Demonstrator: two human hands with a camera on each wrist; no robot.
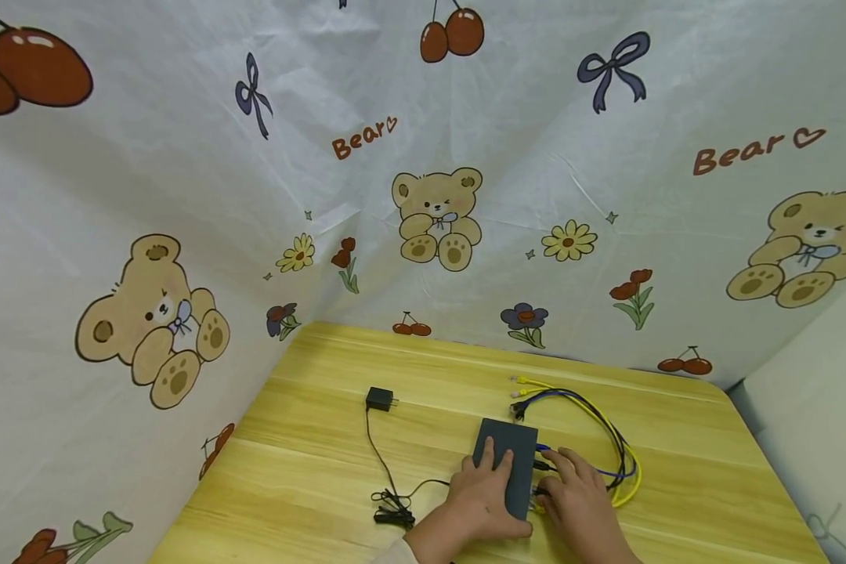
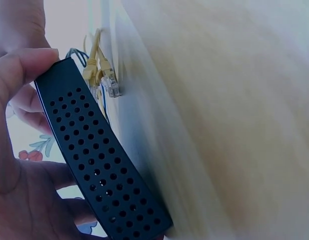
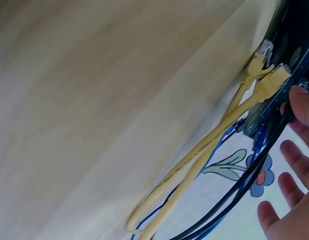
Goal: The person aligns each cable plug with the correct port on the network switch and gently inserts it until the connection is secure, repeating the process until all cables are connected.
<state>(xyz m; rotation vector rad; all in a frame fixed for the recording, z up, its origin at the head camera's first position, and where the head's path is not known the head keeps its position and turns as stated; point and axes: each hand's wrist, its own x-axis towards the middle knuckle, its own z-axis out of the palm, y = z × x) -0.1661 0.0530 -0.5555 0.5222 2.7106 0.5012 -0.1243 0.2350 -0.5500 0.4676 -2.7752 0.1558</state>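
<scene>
Two hands meet at the black network switch (image 1: 522, 479) on the wooden table (image 1: 303, 478): your left hand (image 1: 481, 495) lies spread across its top; your right hand (image 1: 582, 499) pinches a black cable's plug (image 3: 288, 113) against its port side.

passage between adapter (image 1: 379, 399) and box (image 1: 523, 471), cord (image 1: 395, 515) crossing nearer, looped cables (image 1: 609, 427) at box's right
</scene>
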